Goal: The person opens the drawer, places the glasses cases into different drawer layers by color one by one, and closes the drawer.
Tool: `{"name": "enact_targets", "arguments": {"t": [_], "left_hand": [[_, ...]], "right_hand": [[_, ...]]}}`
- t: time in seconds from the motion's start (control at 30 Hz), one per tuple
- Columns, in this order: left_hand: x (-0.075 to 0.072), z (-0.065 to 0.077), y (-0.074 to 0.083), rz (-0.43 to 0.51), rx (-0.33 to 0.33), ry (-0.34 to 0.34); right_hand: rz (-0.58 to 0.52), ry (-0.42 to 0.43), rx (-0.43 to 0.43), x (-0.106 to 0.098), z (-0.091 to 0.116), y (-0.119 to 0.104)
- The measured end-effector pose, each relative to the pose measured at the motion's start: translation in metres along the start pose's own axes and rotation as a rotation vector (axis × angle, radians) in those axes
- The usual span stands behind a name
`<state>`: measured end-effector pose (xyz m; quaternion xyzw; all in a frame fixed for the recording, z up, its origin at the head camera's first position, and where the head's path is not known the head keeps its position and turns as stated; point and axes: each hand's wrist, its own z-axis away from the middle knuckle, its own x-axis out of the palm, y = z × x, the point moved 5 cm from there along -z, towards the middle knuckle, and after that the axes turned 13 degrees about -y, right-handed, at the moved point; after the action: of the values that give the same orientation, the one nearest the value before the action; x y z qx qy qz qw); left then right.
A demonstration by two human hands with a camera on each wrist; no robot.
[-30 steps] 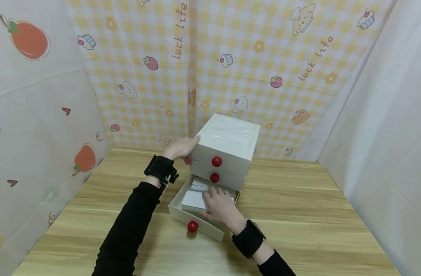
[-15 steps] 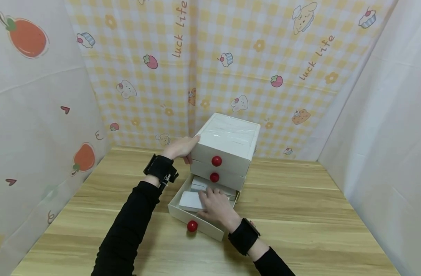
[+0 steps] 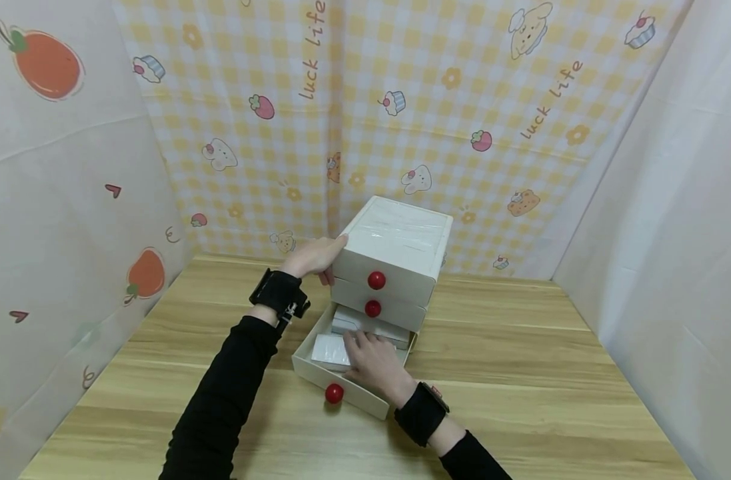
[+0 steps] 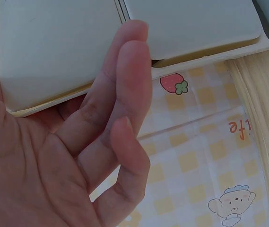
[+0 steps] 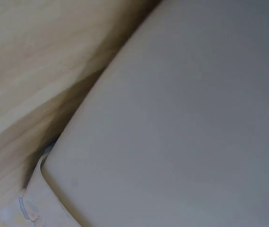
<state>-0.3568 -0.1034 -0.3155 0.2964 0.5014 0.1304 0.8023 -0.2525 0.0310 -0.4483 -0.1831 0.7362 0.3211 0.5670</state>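
A cream drawer cabinet [image 3: 398, 230] stands on the table, its bottom drawer [image 3: 360, 400] pulled out at a slant. My left hand [image 3: 314, 257] rests against the cabinet's left side near the top corner. In the left wrist view its fingers [image 4: 134, 78] extend loosely beside the cabinet wall. My right hand [image 3: 374, 363] reaches into the drawer and holds a white box [image 3: 330, 350], thumb at the front and fingers over the far side. The hand covers the box's right part. Behind it lies another white box [image 3: 344, 320]. The drawer's pale wall [image 5: 172, 118] fills most of the right wrist view.
Red knobs mark the closed top drawer [image 3: 377, 280] and middle drawer [image 3: 373, 308]; a third knob [image 3: 334, 393] is on the pulled-out front. A wood-grain table [image 3: 521, 373] lies beneath. Printed yellow-check cloth [image 3: 449, 133] hangs behind, with pale cloth at both sides.
The right hand and the white box have shifted slightly left within the drawer, and the box sits a little differently angled. The left hand and the cabinet have stayed put.
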Motion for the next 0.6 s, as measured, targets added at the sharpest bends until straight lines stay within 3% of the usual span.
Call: {"name": "enact_targets", "arguments": {"t": [0.23,0.47,0.6], "left_hand": [[0.000,-0.001,0.000,0.012,0.001,-0.002],[0.000,-0.002,0.000,0.008,0.003,0.002],[0.000,-0.002,-0.001,0.005,-0.001,0.001]], "right_hand": [[0.019,0.080,-0.063,-0.020,0.005,-0.005],[0.085,0.219,-0.239,-0.058,0.019,-0.027],[0.167,0.241,-0.373,-0.062,0.030,-0.047]]}}
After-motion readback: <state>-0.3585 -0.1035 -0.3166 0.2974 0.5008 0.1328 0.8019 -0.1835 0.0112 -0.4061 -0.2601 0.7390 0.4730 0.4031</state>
